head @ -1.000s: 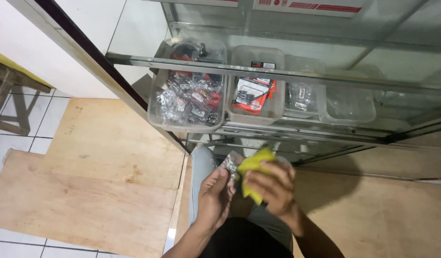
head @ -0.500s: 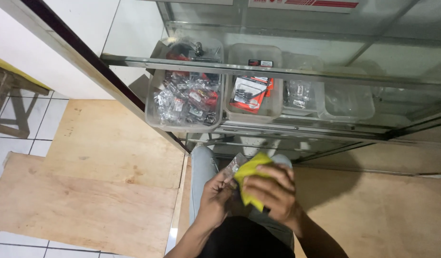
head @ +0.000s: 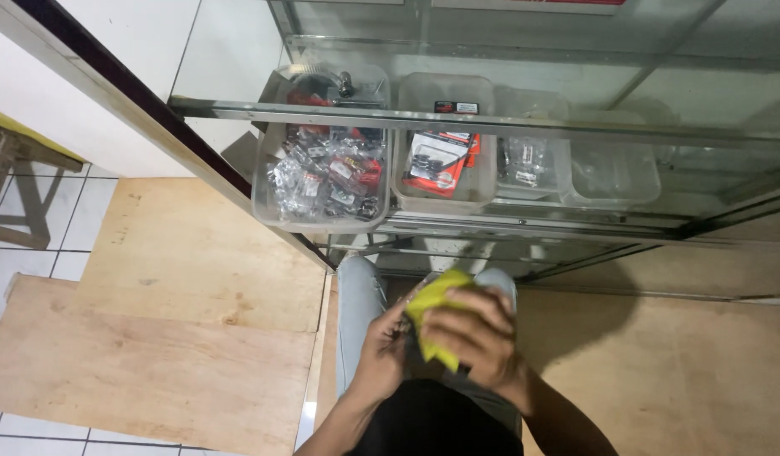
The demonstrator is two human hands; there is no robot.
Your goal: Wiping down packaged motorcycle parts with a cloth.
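Closest to us, our right hand (head: pixel 474 333) is curled over a yellow cloth (head: pixel 430 306), pressing it down, while our left hand (head: pixel 381 350) closes round something small beneath it — we cannot tell what. Both hover above our jeans (head: pixel 358 295). Beyond, a glass cabinet (head: pixel 576 51) holds a clear tub of small bagged parts (head: pixel 327 173) and, just beside it, another tub of red-and-black packets (head: pixel 441 160).

A soft, matt yellow cloth (head: pixel 436 314) sits at lower centre, over pale blue denim jeans (head: pixel 358 304). Above, clear glossy plastic bins (head: pixel 272 198) hold shiny crinkled packets behind smooth glass framed in brushed metal (head: pixel 491 123). Rough, matt plywood sheets (head: pixel 154 338) cover glossy white floor tiles (head: pixel 35 253) at left.
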